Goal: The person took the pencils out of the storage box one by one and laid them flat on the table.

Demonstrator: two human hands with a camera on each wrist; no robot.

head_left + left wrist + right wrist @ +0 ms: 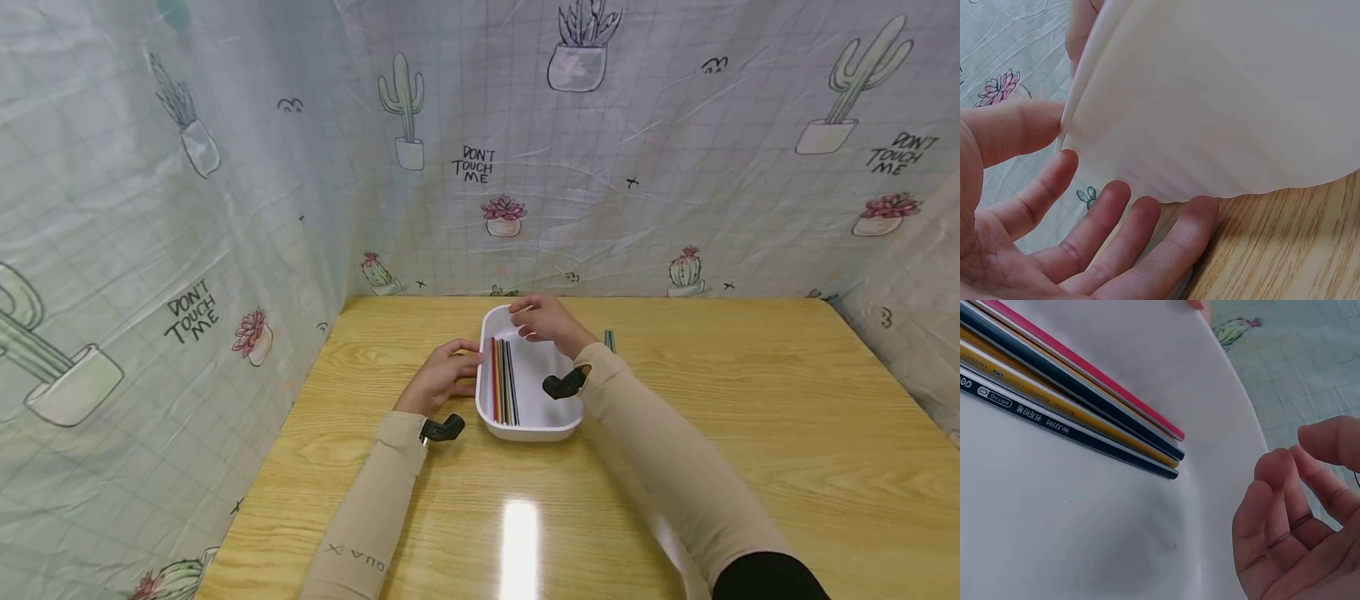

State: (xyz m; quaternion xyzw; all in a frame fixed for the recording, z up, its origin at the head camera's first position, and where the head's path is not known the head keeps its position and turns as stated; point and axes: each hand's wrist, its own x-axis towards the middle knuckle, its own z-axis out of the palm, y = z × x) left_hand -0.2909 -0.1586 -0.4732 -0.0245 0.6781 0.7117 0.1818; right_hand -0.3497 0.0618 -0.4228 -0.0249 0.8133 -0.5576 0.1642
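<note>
White tray (pixel 534 387), set on a wood-grain desk (pixel 750 375), with a row of pencils (pixel 502 383) lying flat inside it. The pencils run lengthwise, close together, along the wall nearest the left hand (pixel 444 375); only that wall stands between them and the hand. The left hand holds the tray from outside: in the left-wrist view one digit meets the rim while other fingertips lie against the outer wall below it. The right hand (pixel 551 321) hangs over the far part of the tray, its fingers loosely bent and holding nothing. Relative to this hand, the pencils lie lower and to the left; the right-wrist view shows their far ends near the hand but clear of its fingers. That view also distinguishes a red pencil on the outer side, dark blue and yellow ones beside it, and, on the inner side, a dark blue one printed "WRITING" and "No.33595". Two green sticks (pixel 610 340) rest on the desk to the right of the tray, partly hidden by the right arm. Both arms wear beige sleeves (pixel 667 450), with a black device (pixel 564 385) at each wrist. Behind, a pale curtain (pixel 645 208) bears cacti and the words "DON'T TOUCH ME".
</note>
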